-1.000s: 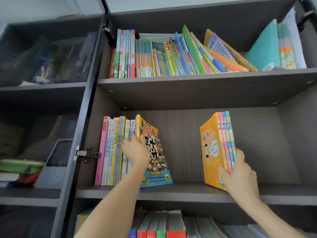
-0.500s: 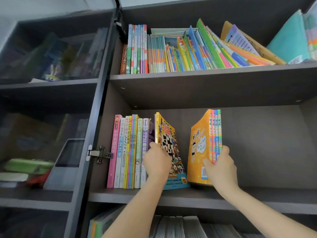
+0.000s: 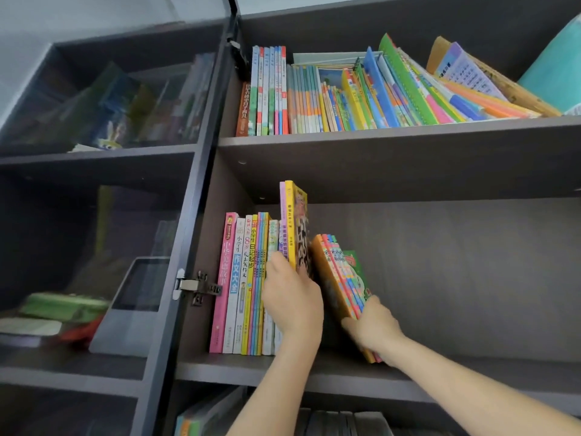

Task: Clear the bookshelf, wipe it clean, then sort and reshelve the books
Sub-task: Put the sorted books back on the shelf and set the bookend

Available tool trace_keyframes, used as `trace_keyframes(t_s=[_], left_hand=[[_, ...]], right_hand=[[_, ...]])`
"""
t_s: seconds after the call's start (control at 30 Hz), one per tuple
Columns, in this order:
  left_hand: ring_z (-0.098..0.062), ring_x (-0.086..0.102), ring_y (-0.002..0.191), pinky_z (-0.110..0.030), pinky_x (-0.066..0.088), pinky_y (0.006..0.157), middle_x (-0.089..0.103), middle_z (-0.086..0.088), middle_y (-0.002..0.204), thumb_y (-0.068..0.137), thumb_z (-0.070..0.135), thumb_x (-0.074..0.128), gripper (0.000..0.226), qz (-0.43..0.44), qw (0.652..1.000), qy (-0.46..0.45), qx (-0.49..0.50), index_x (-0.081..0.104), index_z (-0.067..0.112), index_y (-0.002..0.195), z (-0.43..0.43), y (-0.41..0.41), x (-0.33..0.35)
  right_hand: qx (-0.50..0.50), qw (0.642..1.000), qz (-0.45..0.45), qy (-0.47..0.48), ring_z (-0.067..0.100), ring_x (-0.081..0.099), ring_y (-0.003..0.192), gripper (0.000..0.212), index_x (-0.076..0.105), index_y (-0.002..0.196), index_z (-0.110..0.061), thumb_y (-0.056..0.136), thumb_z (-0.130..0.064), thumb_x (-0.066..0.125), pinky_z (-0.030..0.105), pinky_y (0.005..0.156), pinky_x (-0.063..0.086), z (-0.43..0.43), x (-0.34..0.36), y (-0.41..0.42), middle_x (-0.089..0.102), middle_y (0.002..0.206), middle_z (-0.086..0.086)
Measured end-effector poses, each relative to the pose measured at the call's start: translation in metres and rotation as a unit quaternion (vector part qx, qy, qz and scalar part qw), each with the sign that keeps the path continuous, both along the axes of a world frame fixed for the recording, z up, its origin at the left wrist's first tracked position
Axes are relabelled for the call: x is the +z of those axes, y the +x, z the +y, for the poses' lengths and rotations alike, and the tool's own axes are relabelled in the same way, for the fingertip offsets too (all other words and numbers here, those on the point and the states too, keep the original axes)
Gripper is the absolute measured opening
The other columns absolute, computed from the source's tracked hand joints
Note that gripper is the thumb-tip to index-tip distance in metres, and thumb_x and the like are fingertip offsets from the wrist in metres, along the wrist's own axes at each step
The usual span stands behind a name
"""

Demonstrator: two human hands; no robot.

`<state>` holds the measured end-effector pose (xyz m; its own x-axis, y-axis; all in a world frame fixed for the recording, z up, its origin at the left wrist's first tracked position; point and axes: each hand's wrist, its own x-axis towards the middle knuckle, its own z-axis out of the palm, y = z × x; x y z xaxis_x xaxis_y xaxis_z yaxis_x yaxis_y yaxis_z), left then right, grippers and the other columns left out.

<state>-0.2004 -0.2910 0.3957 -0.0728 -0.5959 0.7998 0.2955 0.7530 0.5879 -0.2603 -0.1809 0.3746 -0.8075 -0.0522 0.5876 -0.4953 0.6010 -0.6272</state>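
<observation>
On the middle shelf [image 3: 440, 377] of the dark bookcase, a row of upright books [image 3: 243, 284] stands at the left. My left hand [image 3: 292, 302] grips a tall yellow book [image 3: 298, 221] at the row's right end and holds it upright. My right hand [image 3: 372, 328] grips a small bundle of thin books with an orange cover [image 3: 341, 278], tilted so its top leans left against the yellow book. The bundle's lower edge rests on the shelf by my right hand.
The shelf above [image 3: 408, 133] carries a packed row of thin colourful books [image 3: 361, 96], those at the right leaning. A glass door [image 3: 103, 215] with a metal hinge [image 3: 195, 286] covers the left section. More books [image 3: 330, 421] sit below. The middle shelf's right part is bare.
My right hand has carried the orange bundle leftward along the shelf until it leans against the yellow book. My left hand has pushed the yellow book upright against the row.
</observation>
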Motion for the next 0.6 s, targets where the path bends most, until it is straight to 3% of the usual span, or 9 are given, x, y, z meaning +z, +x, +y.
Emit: trace_keyframes(t_s=[0.13,0.23,0.33,0.47,0.6], left_hand=[[-0.019,0.063,0.087,-0.029,0.049,0.064,0.061,-0.002,0.105,0.09,0.021,0.063,0.027,0.035,0.999,0.01,-0.004,0.04,0.014,0.101,-0.014,0.018,0.009],[-0.02,0.064,0.087,-0.027,0.042,0.063,0.062,-0.002,0.104,0.09,0.02,0.064,0.029,0.049,0.999,-0.003,0.01,0.037,0.015,0.097,-0.019,0.039,0.012],[-0.02,0.062,0.083,-0.03,0.043,0.063,0.062,-0.002,0.101,0.088,0.019,0.066,0.033,0.075,0.996,-0.034,0.033,0.034,0.017,0.093,-0.019,0.06,0.017],[-0.022,0.063,0.082,-0.029,0.041,0.059,0.061,-0.003,0.1,0.088,0.021,0.066,0.033,0.078,0.993,-0.065,0.066,0.033,0.016,0.091,-0.026,0.08,0.03],[-0.024,0.061,0.081,-0.029,0.039,0.058,0.062,-0.006,0.103,0.089,0.02,0.065,0.034,0.071,0.994,-0.041,0.067,0.032,0.015,0.092,-0.037,0.091,0.028]], right_hand=[[-0.003,0.997,0.016,-0.07,0.027,0.056,0.11,0.045,0.038,0.126,-0.009,0.092,-0.028,0.062,0.032,0.08,0.047,-0.005,0.003,0.0,0.053,0.123,0.011],[0.074,0.98,0.002,-0.182,0.026,0.058,0.108,0.037,0.04,0.12,-0.012,0.092,-0.024,0.061,0.039,0.085,0.054,-0.016,0.004,0.0,0.055,0.121,0.011],[0.131,0.964,-0.001,-0.229,0.027,0.059,0.107,0.036,0.043,0.122,-0.012,0.092,-0.018,0.061,0.043,0.089,0.054,-0.04,0.003,0.007,0.057,0.119,0.011],[0.109,0.988,0.001,-0.112,0.028,0.054,0.115,0.042,0.039,0.127,-0.006,0.092,-0.018,0.06,0.038,0.095,0.048,-0.069,0.004,0.011,0.053,0.128,0.013],[0.185,0.979,-0.043,-0.075,0.022,0.046,0.124,0.066,0.028,0.135,-0.006,0.088,-0.028,0.068,0.033,0.1,0.042,-0.073,0.003,0.009,0.046,0.135,0.008]])
